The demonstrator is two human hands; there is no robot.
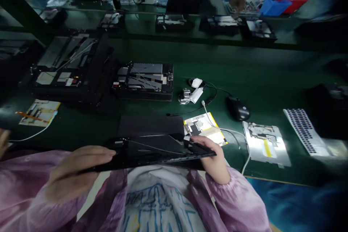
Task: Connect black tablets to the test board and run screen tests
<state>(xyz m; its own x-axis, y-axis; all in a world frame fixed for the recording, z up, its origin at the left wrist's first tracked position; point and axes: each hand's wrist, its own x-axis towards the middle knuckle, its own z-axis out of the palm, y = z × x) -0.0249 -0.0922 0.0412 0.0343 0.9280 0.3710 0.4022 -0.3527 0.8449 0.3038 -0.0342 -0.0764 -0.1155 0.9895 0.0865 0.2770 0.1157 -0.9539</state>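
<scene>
My left hand is closed on the left end of a black tablet shell, fingers along its upper face. My right hand grips the opposite end, with its thumb on top. Tilted and seen nearly edge-on, the shell is close to my body, and a thin wire runs across its inner side. Behind it on the bench lies a dark flat piece. Near my right hand is a yellow-edged board with a white cable over it.
Opened tablets lie stacked mid-bench, with a larger stack to their left. A mouse, a metal plate and a keyboard are on the right. Another person's hand shows at the left edge. People in blue sleeves work opposite.
</scene>
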